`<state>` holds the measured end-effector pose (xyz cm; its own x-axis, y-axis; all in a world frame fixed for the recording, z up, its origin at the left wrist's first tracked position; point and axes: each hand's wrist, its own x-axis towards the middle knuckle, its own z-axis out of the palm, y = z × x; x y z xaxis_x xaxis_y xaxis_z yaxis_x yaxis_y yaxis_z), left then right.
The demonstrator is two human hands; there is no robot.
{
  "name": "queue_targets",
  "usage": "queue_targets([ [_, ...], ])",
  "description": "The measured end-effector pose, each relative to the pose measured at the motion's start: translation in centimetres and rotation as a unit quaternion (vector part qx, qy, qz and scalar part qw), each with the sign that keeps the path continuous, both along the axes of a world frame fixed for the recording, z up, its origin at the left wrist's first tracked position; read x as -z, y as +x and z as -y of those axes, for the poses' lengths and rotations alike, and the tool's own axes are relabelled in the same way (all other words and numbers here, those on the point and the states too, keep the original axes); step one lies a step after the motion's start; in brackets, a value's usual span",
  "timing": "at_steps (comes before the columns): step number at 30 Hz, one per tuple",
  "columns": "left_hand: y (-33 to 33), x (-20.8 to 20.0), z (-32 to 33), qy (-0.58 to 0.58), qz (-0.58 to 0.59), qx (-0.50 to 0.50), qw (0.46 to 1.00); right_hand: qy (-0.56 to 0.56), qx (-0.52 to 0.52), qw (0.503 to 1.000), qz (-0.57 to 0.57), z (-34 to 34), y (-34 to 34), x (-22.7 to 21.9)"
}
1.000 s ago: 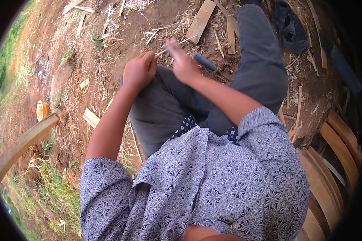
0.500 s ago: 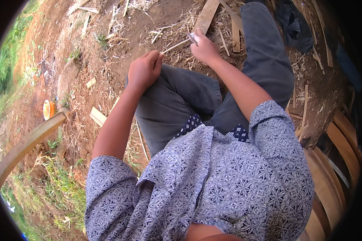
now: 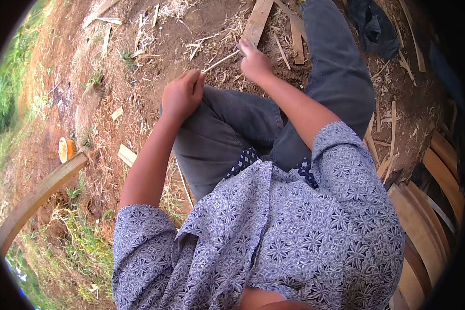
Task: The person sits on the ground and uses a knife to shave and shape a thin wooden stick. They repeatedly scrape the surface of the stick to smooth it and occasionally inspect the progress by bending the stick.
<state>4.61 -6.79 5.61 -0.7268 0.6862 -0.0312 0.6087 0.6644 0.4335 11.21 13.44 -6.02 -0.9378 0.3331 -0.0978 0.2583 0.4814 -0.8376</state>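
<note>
Thin pale wooden stick (image 3: 221,61) stretches between left hand (image 3: 182,95) and right hand (image 3: 256,63)

From where I stand, the stick slants up and rightward above brown soil (image 3: 204,23), just beyond the bent left leg of the seated person's dark grey trousers (image 3: 338,67). The left hand, back upward, rests by that knee, closed like a fist, and the stick's lower end comes out beside the thumb. The right hand is curled closed at the stick's upper end; its fingertips are too small and blurred for me to tell whether anything else sits in that grip.

Past the right hand, a flat light-brown wooden plank (image 3: 258,23) lies on the soil, with a narrower wooden strip (image 3: 297,44) near it. Pale curled wood shavings (image 3: 168,10) are strewn about. Over beyond the stretched right leg I see a crumpled black plastic bag (image 3: 374,31).

Well off to the left, a round orange-yellow object (image 3: 65,149) sits near the end of a long wooden beam (image 3: 41,188), above some green grass (image 3: 72,232). Long brown wooden boards (image 3: 418,222) lie side by side at the person's right, close to the blue-and-white patterned shirt (image 3: 305,232).
</note>
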Motion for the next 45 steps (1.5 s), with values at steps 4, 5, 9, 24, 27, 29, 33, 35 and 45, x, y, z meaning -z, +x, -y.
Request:
queue_targets([
  [4, -0.2, 0.4, 0.5, 0.002, 0.003, 0.005, 1.0, -0.061, -0.083, 0.991, -0.081, 4.2, 1.5, -2.9],
  [5, -0.2, 0.2, 0.2, 0.002, 0.004, 0.01, 1.0, -0.056, -0.058, 0.995, -0.053, 1.9, 0.5, -0.7],
  [9, -0.2, 0.0, -0.2, 0.006, 0.0, 0.004, 1.0, -0.009, -0.002, 0.999, -0.032, 2.0, 0.4, -0.2],
  [24, -0.1, -0.4, -0.2, -0.007, 0.018, -0.007, 1.0, -0.052, -0.038, 0.998, -0.019, 0.8, 0.0, -1.5],
  [27, -0.3, 0.2, 0.7, 0.01, -0.007, 0.019, 1.0, -0.059, -0.147, 0.983, -0.088, 5.3, 2.5, -4.7],
  [29, -0.2, -0.2, 0.2, 0.008, -0.004, 0.014, 1.0, -0.033, -0.053, 0.998, 0.006, 0.8, 0.6, -2.1],
  [33, -0.3, 0.5, 0.4, 0.007, 0.001, -0.01, 1.0, -0.047, -0.078, 0.996, -0.023, 4.4, 1.9, -3.7],
  [35, -0.4, 0.5, 0.4, -0.007, 0.003, -0.015, 1.0, -0.082, -0.156, 0.983, -0.055, 4.6, 2.7, -4.7],
  [45, -0.2, 0.0, -0.2, 0.006, 0.009, 0.006, 1.0, -0.003, -0.059, 0.998, -0.005, -1.0, -0.4, 0.0],
])
